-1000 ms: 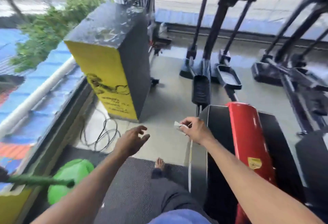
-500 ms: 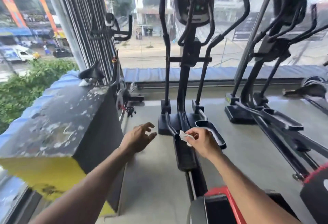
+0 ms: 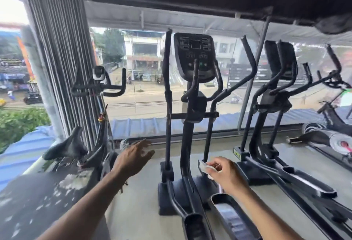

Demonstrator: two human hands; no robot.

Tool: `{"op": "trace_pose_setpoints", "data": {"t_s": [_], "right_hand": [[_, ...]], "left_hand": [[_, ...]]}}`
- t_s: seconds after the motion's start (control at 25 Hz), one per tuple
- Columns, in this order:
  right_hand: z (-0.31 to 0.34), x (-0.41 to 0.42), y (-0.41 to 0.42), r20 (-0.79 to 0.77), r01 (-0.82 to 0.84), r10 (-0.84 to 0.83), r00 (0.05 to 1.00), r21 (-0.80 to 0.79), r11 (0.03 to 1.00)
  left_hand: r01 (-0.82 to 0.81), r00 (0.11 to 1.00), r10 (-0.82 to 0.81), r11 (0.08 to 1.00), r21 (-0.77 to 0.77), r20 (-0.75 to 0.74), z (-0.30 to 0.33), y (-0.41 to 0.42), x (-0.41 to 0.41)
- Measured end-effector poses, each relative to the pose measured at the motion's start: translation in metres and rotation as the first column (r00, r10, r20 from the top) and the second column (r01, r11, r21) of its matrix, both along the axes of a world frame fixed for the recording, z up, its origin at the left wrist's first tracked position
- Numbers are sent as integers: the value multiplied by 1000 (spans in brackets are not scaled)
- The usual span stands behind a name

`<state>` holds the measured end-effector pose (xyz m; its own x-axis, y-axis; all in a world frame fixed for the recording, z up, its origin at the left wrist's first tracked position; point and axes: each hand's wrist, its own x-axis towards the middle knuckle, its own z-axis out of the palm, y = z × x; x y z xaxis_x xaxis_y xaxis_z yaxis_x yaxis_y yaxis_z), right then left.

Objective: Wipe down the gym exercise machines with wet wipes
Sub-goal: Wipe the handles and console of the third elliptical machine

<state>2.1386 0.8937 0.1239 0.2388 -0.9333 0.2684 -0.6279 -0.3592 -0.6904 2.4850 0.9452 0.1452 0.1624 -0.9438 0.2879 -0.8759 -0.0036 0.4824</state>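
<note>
The right hand (image 3: pixel 226 173) pinches a crumpled white wipe (image 3: pixel 204 168) between curled fingers, held in the air in front of the lower right upright of the middle elliptical (image 3: pixel 190 110); whether wipe and frame touch cannot be told. The left hand (image 3: pixel 133 156) is empty, fingers spread and loose, reaching forward over the floor between that elliptical and the bike (image 3: pixel 91 125) to the left. A second elliptical (image 3: pixel 274 106) stands to the right. The step looks like an approach to the next machine, no wiping yet under way. The next move likely calls for pressing the wipe flat on a handle or the console (image 3: pixel 195 57) and stroking along it.
</note>
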Motion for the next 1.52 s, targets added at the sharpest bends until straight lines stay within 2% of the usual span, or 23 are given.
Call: {"op": "trace_pose_setpoints", "data": {"t_s": [0.24,0.4,0.52,0.76,0.96,1.12,1.24,1.36,1.52], "right_hand": [[13,26,-90,44,76,-73,996,-71,995],[10,35,-168,55,95,-91,994,-74,993],[17,45,-228,65,101,-95,993,-110,989],[63,90,-367,85,43,-24,996,-226,973],[115,123,-490,219,193,-116,969,-376,906],[153,125,-549,297,292,-162,941,-472,832],[177,118,-593,236,317,-219,947,-556,768],[200,122,-645,123,244,-216,969,-636,732],[209,148,-691,21,116,-141,990,-694,710]], "left_hand": [[92,989,-83,993,-73,123,25,-130,38],[77,980,-39,979,-187,197,57,-228,45],[56,975,12,953,-298,222,92,-299,52],[80,953,39,925,-372,300,190,-441,73],[121,933,21,922,-367,359,250,-545,70],[46,965,42,946,-321,260,272,-586,82],[48,987,7,941,-336,159,269,-607,90],[23,991,23,943,-332,134,265,-614,89],[19,980,49,941,-339,191,266,-615,91]]}}
